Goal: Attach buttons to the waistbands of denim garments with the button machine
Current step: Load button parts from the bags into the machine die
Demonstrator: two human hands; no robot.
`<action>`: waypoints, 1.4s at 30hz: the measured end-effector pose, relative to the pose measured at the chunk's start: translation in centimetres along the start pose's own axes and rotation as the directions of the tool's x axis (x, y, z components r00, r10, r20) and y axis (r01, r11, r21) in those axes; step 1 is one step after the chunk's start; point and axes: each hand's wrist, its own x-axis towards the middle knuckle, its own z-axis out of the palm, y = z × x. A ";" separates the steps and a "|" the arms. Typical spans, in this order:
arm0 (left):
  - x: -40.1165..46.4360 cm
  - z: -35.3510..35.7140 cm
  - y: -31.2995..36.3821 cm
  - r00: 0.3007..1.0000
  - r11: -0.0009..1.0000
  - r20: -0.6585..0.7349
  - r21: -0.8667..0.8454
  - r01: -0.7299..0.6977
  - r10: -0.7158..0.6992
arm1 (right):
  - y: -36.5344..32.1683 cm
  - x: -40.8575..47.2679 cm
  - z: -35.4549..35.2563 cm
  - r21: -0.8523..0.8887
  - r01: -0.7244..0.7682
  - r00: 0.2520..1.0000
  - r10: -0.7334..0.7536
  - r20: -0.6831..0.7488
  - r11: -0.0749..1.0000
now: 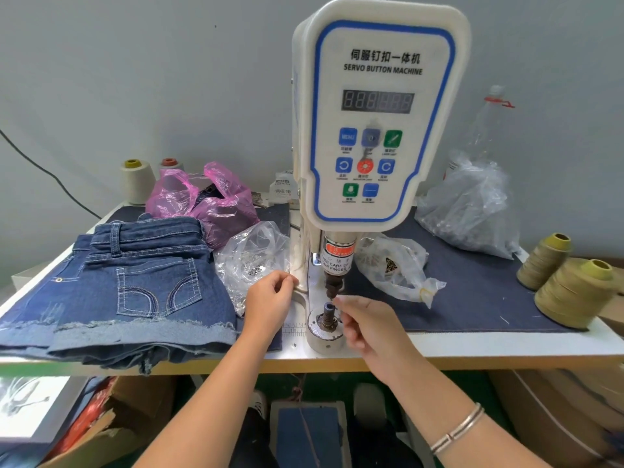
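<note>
Our right hand (363, 324) pinches something tiny beside the button machine's lower die (328, 312); left hand (268, 298) curled, contents unclear. Denim shorts (135, 285) wait left. Fingers under the punch (332, 288) risk crushing.

You have one machine (378, 130), four thread cones (136, 182) (169, 163) (543, 261) (574, 292), four plastic bags (206, 201) (251, 258) (395, 268) (469, 207), a stack of denim shorts (141, 285), one bottle (486, 126), and two hands (268, 298) (368, 325).
</note>
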 end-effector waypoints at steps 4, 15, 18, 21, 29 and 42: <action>0.0 0.0 0.0 1.000 1.000 0.002 -0.009 0.001 -0.001 | 0.3 -0.1 0.6 0.184 -0.120 0.992 0.113 0.048 0.976; 0.0 0.0 0.0 1.000 1.000 0.006 -0.014 -0.002 0.002 | 0.1 -0.2 0.6 0.432 -0.310 0.949 0.245 0.200 0.847; 0.0 0.0 0.0 1.000 1.000 0.005 -0.016 0.001 -0.001 | 0.0 -0.5 0.6 0.486 -0.336 0.941 0.265 0.210 0.807; 0.0 0.0 0.1 1.000 1.000 0.008 -0.016 0.004 -0.004 | -0.1 -0.8 0.7 0.516 -0.332 0.943 0.269 0.196 0.789; 0.0 -0.1 0.1 1.000 1.000 0.002 -0.007 -0.005 0.005 | -0.4 -0.9 1.0 0.550 -0.337 0.942 0.272 0.199 0.764; -1.0 -0.5 1.3 0.983 0.977 0.107 0.134 -0.166 0.152 | 0.5 2.2 -2.9 -0.032 0.076 0.997 -0.077 -0.012 0.997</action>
